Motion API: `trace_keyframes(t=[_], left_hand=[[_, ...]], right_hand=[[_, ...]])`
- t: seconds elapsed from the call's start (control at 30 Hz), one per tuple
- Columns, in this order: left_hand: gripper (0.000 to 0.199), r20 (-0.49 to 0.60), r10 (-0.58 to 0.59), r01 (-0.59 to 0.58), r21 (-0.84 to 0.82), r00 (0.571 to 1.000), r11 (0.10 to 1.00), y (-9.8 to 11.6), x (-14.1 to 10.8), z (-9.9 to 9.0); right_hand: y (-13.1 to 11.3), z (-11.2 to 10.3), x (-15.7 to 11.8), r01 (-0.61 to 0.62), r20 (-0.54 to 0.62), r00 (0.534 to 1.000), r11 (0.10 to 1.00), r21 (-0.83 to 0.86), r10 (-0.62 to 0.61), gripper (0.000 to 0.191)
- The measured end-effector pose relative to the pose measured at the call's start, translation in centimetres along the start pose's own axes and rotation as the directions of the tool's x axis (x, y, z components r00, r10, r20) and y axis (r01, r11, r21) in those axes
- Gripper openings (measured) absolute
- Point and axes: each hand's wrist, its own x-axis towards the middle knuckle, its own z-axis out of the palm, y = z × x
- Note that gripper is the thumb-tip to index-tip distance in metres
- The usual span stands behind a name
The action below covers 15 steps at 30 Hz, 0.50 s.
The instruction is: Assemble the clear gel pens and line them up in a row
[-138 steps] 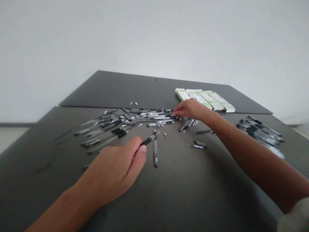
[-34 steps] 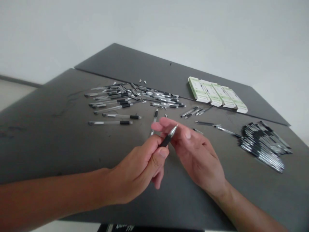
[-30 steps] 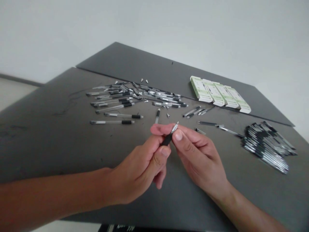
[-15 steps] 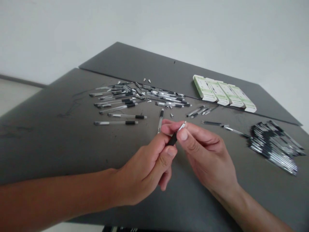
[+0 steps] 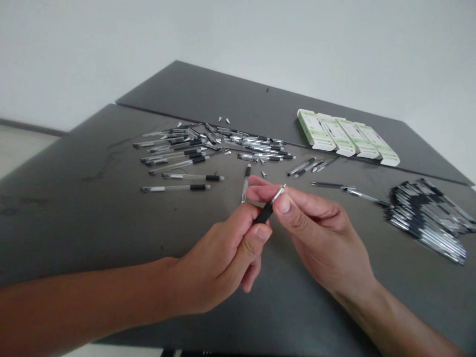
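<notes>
Above the near part of the dark grey tabletop (image 5: 111, 233), the left hand (image 5: 225, 255) is closed around a pen (image 5: 264, 213) by its black grip; the right hand (image 5: 325, 238) pinches its silver tip between thumb and fingers; the pen's long axis slants from lower left to upper right, tip pointing away from the person and rightward; beyond, loose pens (image 5: 200, 187) lie scattered, mostly crosswise, beside dark streaks (image 5: 109, 154); a heap of pens (image 5: 420, 218) lies at the right; past a seam, the far section carries white-and-green boxes (image 5: 345, 135) side by side; behind stands a pale wall (image 5: 238, 34), with pale floor (image 5: 22, 146) at the left.
</notes>
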Motion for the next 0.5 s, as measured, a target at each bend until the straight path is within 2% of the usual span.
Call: trace_keyframes(t=[0.13, 0.33, 0.5], left_hand=[[0.04, -0.01, -0.041, 0.041, 0.005, 0.999, 0.999, 0.1, 0.1, 0.0], [0.042, -0.01, -0.061, 0.061, -0.009, 0.998, 0.998, -0.3, 0.1, 0.1], [0.04, -0.011, -0.059, 0.059, 0.001, 0.998, 0.998, -0.6, -0.1, 0.1]], right_hand=[[0.3, -0.3, 0.1, -0.02, -0.078, 0.997, 1.0, -0.005, 0.019, 0.012], [-0.2, -0.1, 0.1, -0.03, 0.051, 0.998, 0.999, -0.014, 0.031, 0.021], [-0.7, -0.3, 0.0, -0.015, -0.024, 1.0, 0.998, -0.065, 0.013, 0.016]])
